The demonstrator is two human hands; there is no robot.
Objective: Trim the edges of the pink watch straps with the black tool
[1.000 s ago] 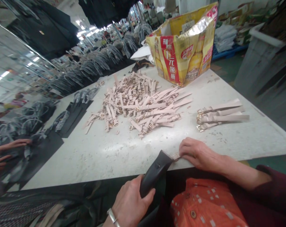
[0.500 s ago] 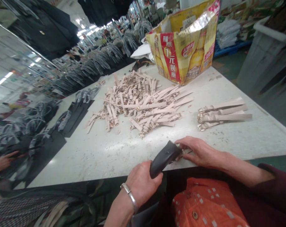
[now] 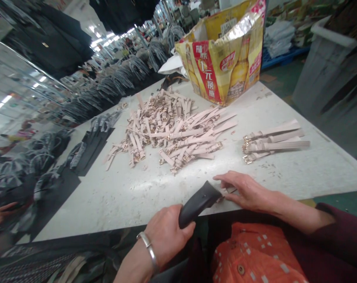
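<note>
My left hand (image 3: 168, 228) is closed round a thick, curved black object that looks like a tool handle (image 3: 199, 202), tilted up to the right over the table's near edge. What its far end is like I cannot see. My right hand (image 3: 246, 188) is at that far end, its index finger stretched out and its thumb below. Between its fingers a small part of a beige strap (image 3: 232, 190) shows, mostly hidden. Beyond my hands lies a large heap of beige buckle straps (image 3: 166, 125). A smaller bunch of the same straps (image 3: 275, 141) lies to the right.
A yellow cardboard box (image 3: 222, 70) stands at the table's back. Black pieces with wrapped handles (image 3: 92, 149) lie along the left side, near another person's hand (image 3: 1, 214). A grey bin (image 3: 322, 86) stands beyond the right edge of the white table (image 3: 131, 200).
The view has shifted slightly. My left hand and the black tool have moved a little left and down, and the tool's end is a bit farther from my right index finger.
</note>
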